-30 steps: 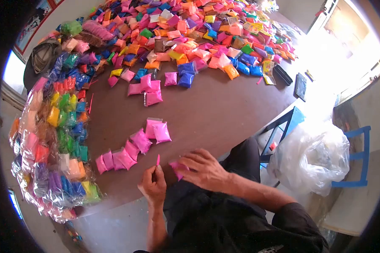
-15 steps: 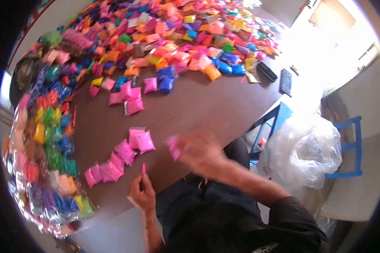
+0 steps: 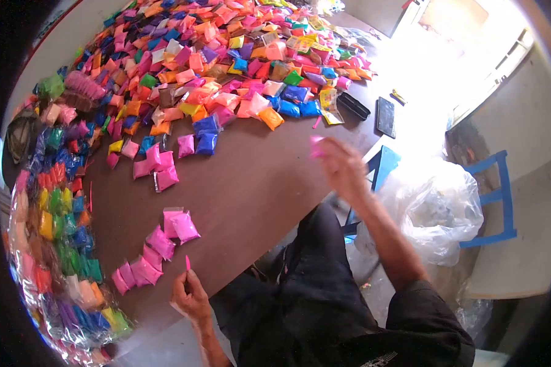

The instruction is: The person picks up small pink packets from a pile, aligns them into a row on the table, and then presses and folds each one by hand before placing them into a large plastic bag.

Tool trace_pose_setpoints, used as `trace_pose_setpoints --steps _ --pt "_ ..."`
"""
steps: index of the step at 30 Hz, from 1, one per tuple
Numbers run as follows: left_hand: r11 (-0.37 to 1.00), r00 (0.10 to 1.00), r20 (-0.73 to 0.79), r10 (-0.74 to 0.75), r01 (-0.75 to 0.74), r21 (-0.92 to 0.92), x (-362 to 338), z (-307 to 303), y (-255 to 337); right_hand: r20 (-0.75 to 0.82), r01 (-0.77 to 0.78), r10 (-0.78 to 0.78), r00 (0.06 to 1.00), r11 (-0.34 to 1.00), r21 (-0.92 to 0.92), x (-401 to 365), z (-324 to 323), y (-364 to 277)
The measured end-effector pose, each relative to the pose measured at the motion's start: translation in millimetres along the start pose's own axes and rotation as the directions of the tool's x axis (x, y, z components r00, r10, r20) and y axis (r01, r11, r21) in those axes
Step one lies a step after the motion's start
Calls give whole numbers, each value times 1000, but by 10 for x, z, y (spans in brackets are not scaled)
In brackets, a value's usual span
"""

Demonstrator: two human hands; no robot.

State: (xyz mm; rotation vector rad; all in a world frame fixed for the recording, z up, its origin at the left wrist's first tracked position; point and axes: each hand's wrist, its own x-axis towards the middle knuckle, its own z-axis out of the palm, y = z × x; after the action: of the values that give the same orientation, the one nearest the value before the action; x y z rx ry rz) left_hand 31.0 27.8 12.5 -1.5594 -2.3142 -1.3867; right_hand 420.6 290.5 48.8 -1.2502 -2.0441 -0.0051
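Note:
My left hand [image 3: 191, 295] is closed at the table's near edge, its thumb and finger pinching a thin pink stick [image 3: 188, 263] that points up. Just beyond it lies a slanting row of pink packets [image 3: 160, 243], some overlapping. Out to the right, blurred by motion, my right hand [image 3: 344, 165] holds a small pink packet [image 3: 316, 147] at its fingertips, above the table's right side. Another cluster of pink packets [image 3: 156, 165] rests farther back, with a single pink packet [image 3: 186, 145] and blue packets [image 3: 206, 134] beside it.
A big heap of colourful packets [image 3: 214, 67] covers the table's back. Clear bags of sorted packets [image 3: 58, 244] line the left edge. A black tray [image 3: 353, 106] and a phone-like dark slab [image 3: 386, 117] lie back right. A clear plastic bag [image 3: 438, 205] sits by a blue chair [image 3: 502, 196].
My right hand has swung right and away from me with the pink packet. My left hand keeps its pinch on the pink stick. The whole view has shifted somewhat.

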Motion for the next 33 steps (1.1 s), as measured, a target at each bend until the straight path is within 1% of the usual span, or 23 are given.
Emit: trace_pose_setpoints --steps 1,3,4,5,7,8,10,12,13,14,16,17,19,21,23,25,27,28,29,30,31,32,33 --pt "999 999 1 35 -35 11 21 2 -16 105 -170 137 985 884 435 -159 364 -175" --pt "997 998 1 70 -70 31 37 7 -41 291 -139 -22 957 842 522 -242 570 -777" --pt "997 998 1 69 -69 38 24 9 -63 302 30 -150 941 929 368 -211 506 -971" --pt "997 998 -1 65 -65 44 15 21 -76 308 218 -276 910 953 211 -181 443 -1164" --pt "998 999 34 6 -8 59 5 -1 -66 141 384 -402 905 913 139 -268 603 -1120" --pt "997 998 52 -30 26 71 -6 -16 -63 165 289 -294 941 956 54 -279 722 -819" --pt "998 999 31 -19 17 63 -8 -7 -44 132 -43 52 990 997 -65 -299 936 342" --pt "998 1000 18 -8 7 65 -8 -11 -18 -2 -230 230 973 971 -60 144 56 409" --pt "997 1000 14 -1 0 73 9 8 -21 -16 -272 272 962 956 -113 141 -84 401" --pt "996 1000 10 2 -3 88 13 18 -27 -11 -255 255 967 964 -78 169 -174 190" --pt "993 1000 16 1 -3 121 1 -16 -10 71 -115 108 992 987 111 -1 -53 -284" --pt "991 1000 16 8 -10 133 19 -11 -6 128 43 -61 990 989 138 -109 8 -654" --pt "993 1000 4 4 -5 117 39 -10 25 183 326 -372 910 915 239 -387 95 -1442" --pt "997 1000 2 -17 17 77 50 -29 17 161 358 -459 874 831 426 -812 390 -2026" --pt "997 998 13 -69 69 28 54 -50 0 258 385 -557 789 776 499 -1032 613 -2414" --pt "994 994 12 -110 110 -1 47 -73 -101 286 367 -522 803 812 453 -1029 702 -2353" --pt "991 991 -7 -135 135 -28 24 -94 -131 331 362 -471 818 868 339 -857 635 -1870" --pt "991 991 -23 -131 130 -39 39 -80 -91 430 341 -376 821 926 160 -744 591 -1527" --pt "991 992 -35 -125 123 -51 60 -75 -70 450 255 -218 866 967 -20 -543 385 -1227" --pt "993 994 -28 -109 107 -59 70 -83 -78 341 192 -138 930 973 -128 -558 397 -663" --pt "993 995 -22 -95 93 -67 70 -91 -87 356 -196 259 898 959 -203 -469 185 -319" --pt "994 997 -16 -80 78 -77 69 -96 -88 223 -270 304 926 948 -168 -330 -65 -17" --pt "991 994 3 -112 112 -78 71 -106 -79 99 -212 223 970 971 -108 -291 -308 196"
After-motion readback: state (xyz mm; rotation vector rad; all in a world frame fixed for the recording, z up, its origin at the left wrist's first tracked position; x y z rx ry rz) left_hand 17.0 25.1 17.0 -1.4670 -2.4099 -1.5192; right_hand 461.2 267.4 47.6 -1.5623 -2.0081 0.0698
